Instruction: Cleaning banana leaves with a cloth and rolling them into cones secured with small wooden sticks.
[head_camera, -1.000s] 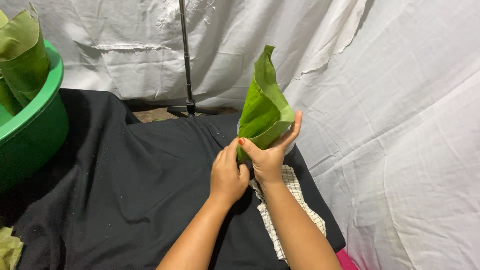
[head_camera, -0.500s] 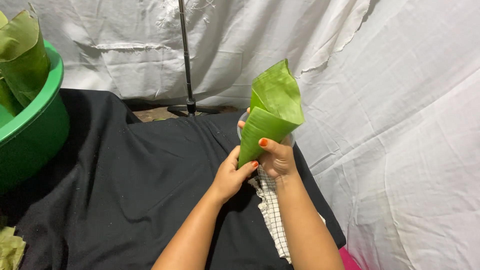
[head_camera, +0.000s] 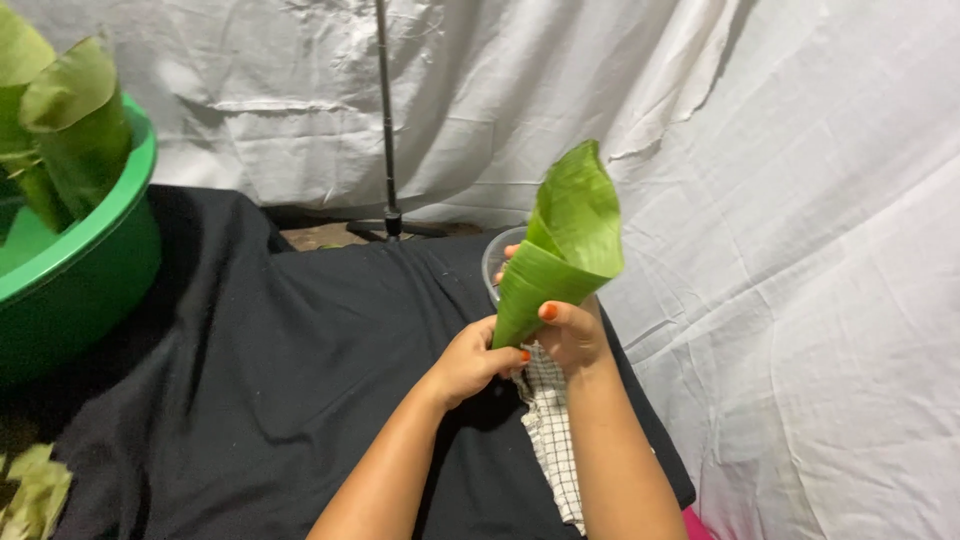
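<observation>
A green banana leaf rolled into a cone (head_camera: 565, 250) stands upright above the right side of a table draped in black cloth (head_camera: 270, 370). My right hand (head_camera: 570, 335) wraps the cone's lower half from the right, thumb across its front. My left hand (head_camera: 470, 360) pinches the cone's pointed bottom tip from the left. Behind the cone a clear plastic cup (head_camera: 497, 262) shows partly. A checked cloth (head_camera: 552, 430) lies on the table under my right forearm.
A green plastic basin (head_camera: 80, 270) at the left edge holds more rolled leaves (head_camera: 70, 120). Leaf scraps (head_camera: 35, 490) lie at the lower left. A thin black stand pole (head_camera: 385, 110) rises behind the table. White sheets (head_camera: 800, 250) hang behind and to the right.
The cone has turned in my hands, so its open top faces more toward me. My right hand shifted down its side while my left hand stayed at the tip.
</observation>
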